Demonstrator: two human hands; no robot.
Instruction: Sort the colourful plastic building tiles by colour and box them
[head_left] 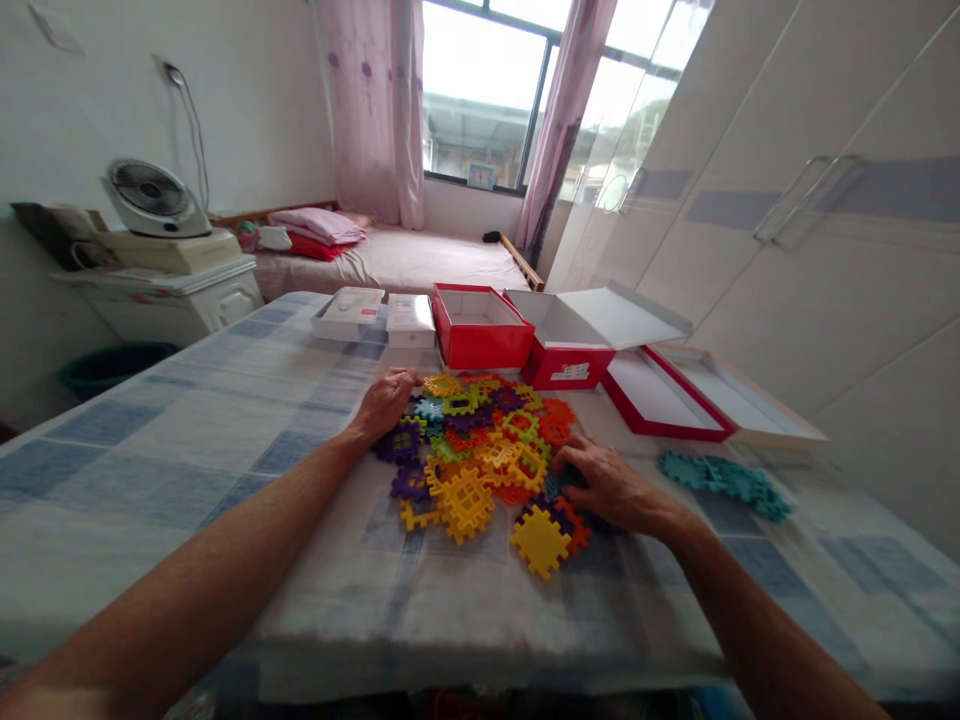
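Note:
A heap of interlocking plastic building tiles (469,450) in yellow, orange, purple, green and teal lies on the table in front of me. My left hand (386,403) rests at the heap's left edge, beside a yellow tile (442,385); its fingers are loosely bent and nothing shows in them. On the right side, my right hand (611,485) reaches into the heap, thumb and fingers curled around a teal tile (555,486) that is partly hidden. Just below that hand lie an orange tile (576,527) and a solid yellow tile (541,543).
Teal tiles (724,483) lie in a row to the right. Behind the heap stand a red open box (487,345), a second box with its lid raised (574,368), a shallow red-edged lid (667,395) and white boxes (411,322). A checked cloth (187,450) covers the table.

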